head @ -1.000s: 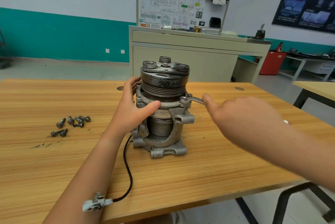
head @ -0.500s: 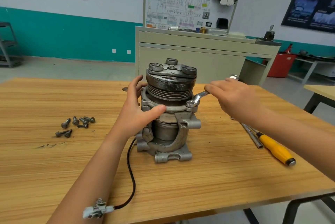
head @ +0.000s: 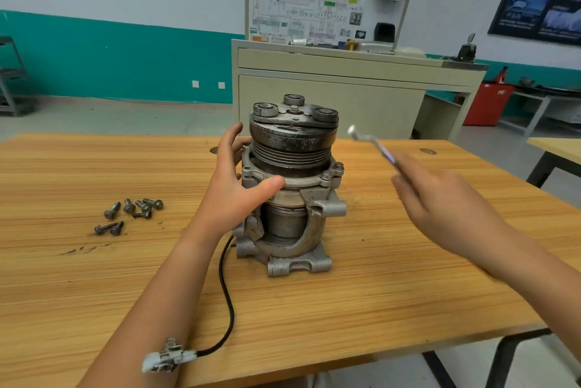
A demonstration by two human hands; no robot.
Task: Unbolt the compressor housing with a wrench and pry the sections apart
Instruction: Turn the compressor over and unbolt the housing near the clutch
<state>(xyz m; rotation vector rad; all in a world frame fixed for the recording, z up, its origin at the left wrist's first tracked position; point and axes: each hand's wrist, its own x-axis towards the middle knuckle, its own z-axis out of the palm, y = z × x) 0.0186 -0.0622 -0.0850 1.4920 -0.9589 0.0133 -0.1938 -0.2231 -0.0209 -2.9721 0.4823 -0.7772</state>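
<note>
Left hand (head: 234, 196) is wrapped round the compressor (head: 292, 186) just under the pulley (head: 294, 142), thumb across the front of the flange and fingers reaching round the back at 10 o'clock. I reckon that's there to stop the whole unit spinning or tipping when torque goes on. Right hand (head: 440, 208) is out at 3 o'clock, pinching the handle of the wrench (head: 372, 144). It's blurry, so I can't tell exactly how the fingers sit, but the ring end is up in the air at 2 o'clock, not touching anything. The compressor stands upright on its mounting lugs in the middle of the bench (head: 94, 277), pulley on top, which puts the flange bolts (head: 327, 174) within easy reach on the right side. At least two of those look seated, so I'd say the unbolting isn't done and prying comes later. The loose bolts (head: 132, 213) are piled well apart at 9 o'clock, out of the way. A black cable (head: 228, 293) trails off toward 7 o'clock to a white connector (head: 168, 357) near the bench edge, beside the left forearm.
</note>
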